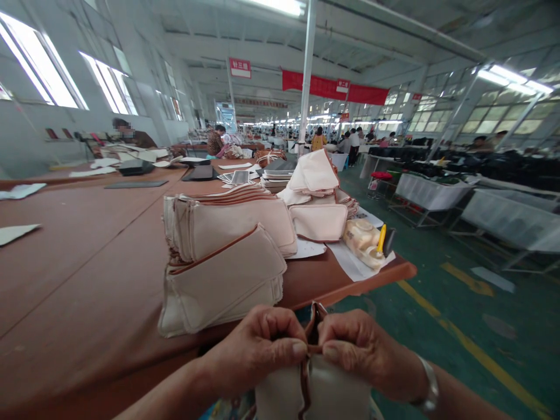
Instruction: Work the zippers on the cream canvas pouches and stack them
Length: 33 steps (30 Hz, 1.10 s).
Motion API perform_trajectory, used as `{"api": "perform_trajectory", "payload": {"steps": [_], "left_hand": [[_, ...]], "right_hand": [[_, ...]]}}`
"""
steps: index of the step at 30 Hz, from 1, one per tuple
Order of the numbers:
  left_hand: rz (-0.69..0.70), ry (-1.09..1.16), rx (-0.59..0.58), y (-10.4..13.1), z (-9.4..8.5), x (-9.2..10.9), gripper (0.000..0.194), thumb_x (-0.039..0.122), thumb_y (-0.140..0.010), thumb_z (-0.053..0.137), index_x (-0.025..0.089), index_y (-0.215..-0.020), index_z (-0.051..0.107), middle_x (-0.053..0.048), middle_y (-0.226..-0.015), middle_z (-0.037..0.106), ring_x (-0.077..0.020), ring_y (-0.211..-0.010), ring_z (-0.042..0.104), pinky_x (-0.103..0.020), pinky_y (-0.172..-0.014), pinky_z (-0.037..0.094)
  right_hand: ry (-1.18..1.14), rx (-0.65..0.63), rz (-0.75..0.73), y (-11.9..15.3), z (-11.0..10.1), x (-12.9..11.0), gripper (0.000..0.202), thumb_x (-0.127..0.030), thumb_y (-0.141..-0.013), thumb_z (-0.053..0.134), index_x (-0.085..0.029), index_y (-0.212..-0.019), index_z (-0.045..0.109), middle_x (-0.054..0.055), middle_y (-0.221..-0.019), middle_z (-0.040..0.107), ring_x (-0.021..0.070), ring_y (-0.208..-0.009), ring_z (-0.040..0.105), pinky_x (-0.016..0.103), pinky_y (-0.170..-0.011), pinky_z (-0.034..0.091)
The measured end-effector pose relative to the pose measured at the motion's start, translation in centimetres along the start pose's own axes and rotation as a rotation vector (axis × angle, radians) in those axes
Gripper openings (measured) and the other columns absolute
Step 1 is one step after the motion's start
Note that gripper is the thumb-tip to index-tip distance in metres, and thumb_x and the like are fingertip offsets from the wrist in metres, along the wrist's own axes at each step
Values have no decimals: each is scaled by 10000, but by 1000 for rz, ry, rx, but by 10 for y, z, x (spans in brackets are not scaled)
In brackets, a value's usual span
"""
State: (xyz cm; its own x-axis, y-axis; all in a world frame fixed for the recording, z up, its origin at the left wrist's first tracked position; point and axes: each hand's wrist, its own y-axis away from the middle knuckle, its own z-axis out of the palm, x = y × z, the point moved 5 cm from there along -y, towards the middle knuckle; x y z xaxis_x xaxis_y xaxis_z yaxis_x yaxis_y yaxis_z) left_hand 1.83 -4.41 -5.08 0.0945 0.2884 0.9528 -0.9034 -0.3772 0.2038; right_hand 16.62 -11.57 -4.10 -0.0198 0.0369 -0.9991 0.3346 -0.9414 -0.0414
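Note:
My left hand [266,350] and my right hand [361,353] meet at the bottom centre, thumbs and fingers pinching the brown-trimmed edge of a cream leather bag piece [280,391]. A brown strip runs down the middle of this piece, and its lower part is cut off by the frame. A bracelet circles my right wrist. Just beyond my hands, a cream panel with brown edging [227,280] leans on the table's edge. Behind it stands a stack of similar cream pieces [240,219], several deep.
The brown table [87,280] ends in a corner at right. More cream pieces [317,175] are piled there, beside a plastic-wrapped bundle [363,239] and a yellow-handled tool [382,238]. White bins [431,192] stand on the green floor at right. A person [133,134] sits across the table.

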Motion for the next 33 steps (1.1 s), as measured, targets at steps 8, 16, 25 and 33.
{"api": "perform_trajectory", "payload": {"steps": [8,16,25,33], "left_hand": [[74,-131,-28,-2,7,11,400,484,-811,690,105,-790,563,21,-636,433,-72,-558,311,-209,-498,218],[173,-273,-34,-7,17,26,300,375,-880,625,94,-789,572,2,-705,484,-82,-627,364,-192,-539,284],[106,-476,144,-7,14,23,286,158,-653,792,144,-786,539,69,-676,484,-68,-602,367,-164,-508,289],[610,-872,185,21,14,52,80,108,-874,548,148,-918,602,-42,-910,543,-117,-818,516,-197,-719,436]], "right_hand": [[19,-96,32,-1,-9,-8,365,-477,-903,581,-117,-853,609,35,-826,528,115,-690,422,240,-600,324],[283,-64,-175,-9,-8,-19,358,-425,-946,519,-148,-720,533,-24,-704,452,99,-644,396,223,-596,329],[265,-35,-7,-8,-14,-9,382,-477,-943,524,-116,-875,628,-6,-757,494,109,-675,401,227,-611,321],[-141,66,152,-3,-11,18,388,-468,-855,670,-80,-827,674,-3,-671,494,78,-591,363,207,-527,249]]}}
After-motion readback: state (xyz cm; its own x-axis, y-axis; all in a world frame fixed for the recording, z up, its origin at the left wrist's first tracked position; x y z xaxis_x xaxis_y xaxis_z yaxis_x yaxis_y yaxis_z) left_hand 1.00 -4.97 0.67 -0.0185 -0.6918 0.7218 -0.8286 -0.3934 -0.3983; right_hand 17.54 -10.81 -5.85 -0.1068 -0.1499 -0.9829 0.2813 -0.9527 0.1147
